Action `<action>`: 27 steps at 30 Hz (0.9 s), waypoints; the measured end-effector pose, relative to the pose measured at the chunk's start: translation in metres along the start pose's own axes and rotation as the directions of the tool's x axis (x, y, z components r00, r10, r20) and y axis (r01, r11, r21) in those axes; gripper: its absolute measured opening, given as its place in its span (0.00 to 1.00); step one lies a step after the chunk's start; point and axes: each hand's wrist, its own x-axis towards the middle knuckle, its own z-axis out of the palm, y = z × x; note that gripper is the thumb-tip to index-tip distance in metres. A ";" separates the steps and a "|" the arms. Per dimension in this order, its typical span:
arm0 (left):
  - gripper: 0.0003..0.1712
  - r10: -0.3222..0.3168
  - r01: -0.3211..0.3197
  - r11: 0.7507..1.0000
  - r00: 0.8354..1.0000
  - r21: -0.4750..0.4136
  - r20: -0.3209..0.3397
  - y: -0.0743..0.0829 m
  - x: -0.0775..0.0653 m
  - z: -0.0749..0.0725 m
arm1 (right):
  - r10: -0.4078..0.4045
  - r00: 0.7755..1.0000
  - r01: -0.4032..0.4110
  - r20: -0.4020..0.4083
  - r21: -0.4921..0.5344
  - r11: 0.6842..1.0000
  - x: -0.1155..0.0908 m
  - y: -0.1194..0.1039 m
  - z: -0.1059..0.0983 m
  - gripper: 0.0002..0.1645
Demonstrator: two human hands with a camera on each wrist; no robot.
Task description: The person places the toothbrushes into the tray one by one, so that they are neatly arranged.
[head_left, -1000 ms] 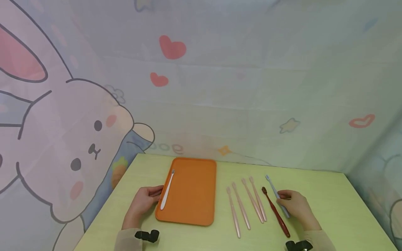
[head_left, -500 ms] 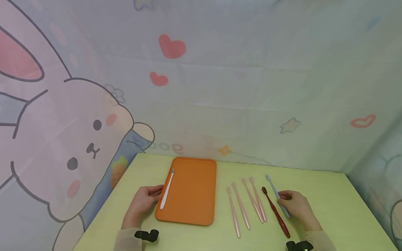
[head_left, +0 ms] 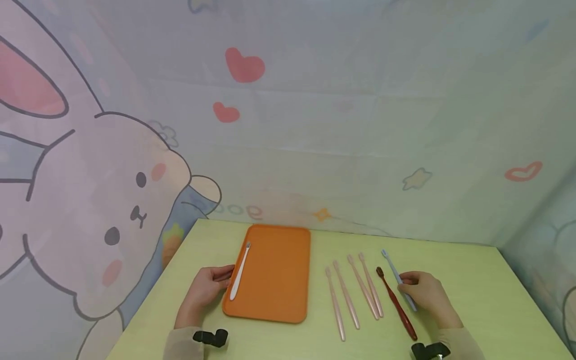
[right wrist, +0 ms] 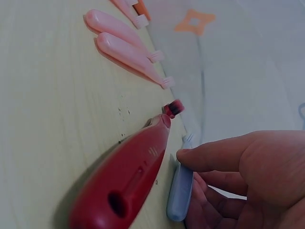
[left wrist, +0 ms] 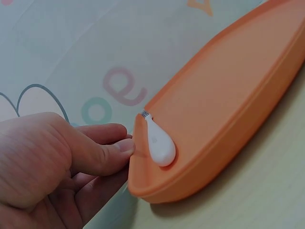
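- Blue toothbrush (right wrist: 180,195): lies slantwise on the pale yellow-green surface (head_left: 477,285), its head toward the far edge. It is directly at the right grip, which meets it along the handle; the brush head projects beyond the fingers on the far side, the handle's end on the near side.
- Right grip (head_left: 425,294): narrow, pinching the blue toothbrush, with the thumb on the handle and the other fingers bent behind it, as the right wrist view shows.
- Dark red toothbrush (head_left: 398,305): just beside the blue one, to its left, apart from the right grip.
- Four pink toothbrushes (head_left: 348,301): a row between the dark red toothbrush and the tray, heads toward the far edge; the two rightmost lie closest together.
- Orange tray (head_left: 274,275): on the left part of the surface, its left rim at the left grip.
- Left grip (head_left: 207,287): narrow, holding the tray's rim, thumb tip against the edge and fingers beyond it.
- White toothbrush (head_left: 236,283): inside the tray along its left side, near the left grip but not touched by it.
- Printed backdrop (head_left: 315,165): behind the surface, with a large rabbit (head_left: 121,175) at left.
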 end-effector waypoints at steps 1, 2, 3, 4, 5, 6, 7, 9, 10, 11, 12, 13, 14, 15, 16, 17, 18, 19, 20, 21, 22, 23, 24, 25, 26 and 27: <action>0.24 0.003 -0.003 1.000 1.000 -0.003 0.004 0.000 -0.001 0.000 | 0.001 1.000 -0.001 0.001 0.002 1.000 0.000 0.000 0.000 0.23; 0.24 0.006 -0.006 1.000 1.000 -0.005 0.007 0.000 -0.001 0.000 | 0.002 1.000 -0.002 0.000 0.003 1.000 0.000 -0.001 0.000 0.23; 0.25 0.008 -0.008 1.000 1.000 -0.003 0.006 0.000 -0.001 0.000 | 0.002 1.000 -0.002 0.000 0.006 1.000 0.000 -0.001 -0.001 0.23; 0.24 0.004 -0.004 1.000 1.000 -0.002 0.002 0.000 -0.001 0.001 | 0.002 1.000 -0.002 0.000 0.009 1.000 0.000 -0.002 -0.001 0.23; 0.24 0.002 -0.002 1.000 1.000 -0.001 0.001 0.000 -0.001 0.001 | 0.001 1.000 -0.001 0.002 0.010 1.000 0.000 -0.002 -0.001 0.23; 0.24 -0.001 0.001 1.000 1.000 0.001 -0.003 0.000 -0.001 0.001 | 0.003 1.000 -0.003 0.003 0.012 1.000 0.000 -0.003 -0.001 0.23; 0.24 -0.006 0.006 1.000 1.000 0.003 -0.005 0.000 -0.001 0.001 | 0.003 1.000 -0.003 0.003 0.010 1.000 0.000 -0.003 -0.001 0.22; 0.24 -0.013 0.013 1.000 1.000 0.007 -0.008 0.000 0.000 0.000 | 0.004 1.000 -0.004 0.004 0.007 1.000 0.000 -0.004 -0.001 0.23; 0.24 -0.016 0.016 1.000 1.000 0.005 -0.012 0.000 0.000 0.000 | 0.004 1.000 -0.004 0.004 0.006 1.000 0.000 -0.005 -0.001 0.23; 0.24 -0.012 0.012 1.000 1.000 0.004 -0.009 0.000 0.000 0.000 | 0.004 1.000 -0.004 0.004 0.004 1.000 0.000 -0.005 -0.001 0.23; 0.24 -0.014 0.014 1.000 1.000 0.003 -0.011 0.000 0.000 0.000 | 0.005 1.000 -0.005 0.004 0.002 1.000 0.001 -0.005 -0.001 0.23; 0.24 -0.010 0.010 1.000 1.000 0.005 -0.008 0.000 0.001 0.001 | 0.003 1.000 -0.003 0.004 0.001 1.000 0.001 -0.005 -0.001 0.23; 0.24 -0.007 0.007 1.000 1.000 0.002 -0.007 0.000 0.001 0.001 | 0.002 1.000 -0.002 0.004 0.000 1.000 0.001 -0.005 -0.001 0.23; 0.24 -0.005 0.005 1.000 1.000 0.003 -0.006 -0.001 0.001 0.001 | 0.004 1.000 -0.004 0.006 0.003 1.000 0.001 -0.005 -0.002 0.23; 0.24 -0.008 0.008 1.000 1.000 0.002 -0.009 -0.001 0.001 0.001 | 0.004 1.000 -0.004 0.008 0.003 1.000 0.001 -0.005 -0.002 0.23; 0.24 -0.008 0.008 1.000 1.000 0.005 -0.007 -0.001 0.001 0.001 | 0.004 1.000 -0.004 0.012 0.002 1.000 0.001 -0.005 -0.002 0.23; 0.24 -0.008 0.008 1.000 1.000 0.005 -0.008 -0.001 0.002 0.001 | 0.005 1.000 -0.005 0.015 0.002 1.000 0.001 -0.005 -0.001 0.23; 0.24 -0.005 0.005 1.000 1.000 0.008 -0.007 -0.002 0.002 0.002 | 0.006 1.000 -0.006 0.017 0.003 1.000 0.001 -0.005 -0.001 0.23; 0.24 -0.006 0.007 1.000 1.000 0.008 -0.008 -0.002 0.002 0.002 | 0.009 1.000 -0.009 0.020 0.005 1.000 0.001 -0.005 -0.001 0.23; 0.24 -0.004 0.004 1.000 1.000 0.011 -0.007 -0.002 0.002 0.002 | 0.011 1.000 -0.011 0.022 0.005 1.000 0.002 -0.005 -0.001 0.22; 0.24 -0.004 0.004 1.000 1.000 0.011 -0.007 -0.003 0.003 0.002 | 0.009 1.000 -0.009 0.023 0.004 1.000 0.002 -0.005 -0.001 0.22; 0.24 -0.004 0.004 1.000 1.000 0.011 -0.010 -0.003 0.003 0.002 | 0.009 1.000 -0.010 0.023 0.006 1.000 0.002 -0.005 -0.001 0.22; 0.24 -0.007 0.007 1.000 1.000 0.008 -0.014 -0.003 0.004 0.003 | 0.010 1.000 -0.010 0.024 0.009 1.000 0.002 -0.005 -0.001 0.22; 0.24 -0.007 0.007 1.000 1.000 0.011 -0.015 -0.004 0.004 0.003 | 0.013 1.000 -0.013 0.023 0.014 1.000 0.003 -0.005 -0.001 0.22; 0.24 -0.003 0.004 1.000 1.000 0.013 -0.017 -0.004 0.004 0.003 | 0.012 1.000 -0.013 0.024 0.015 1.000 0.003 -0.006 -0.002 0.22; 0.24 -0.009 0.010 1.000 1.000 0.010 -0.023 -0.004 0.005 0.003 | 0.012 1.000 -0.012 0.024 0.016 1.000 0.003 -0.006 -0.002 0.22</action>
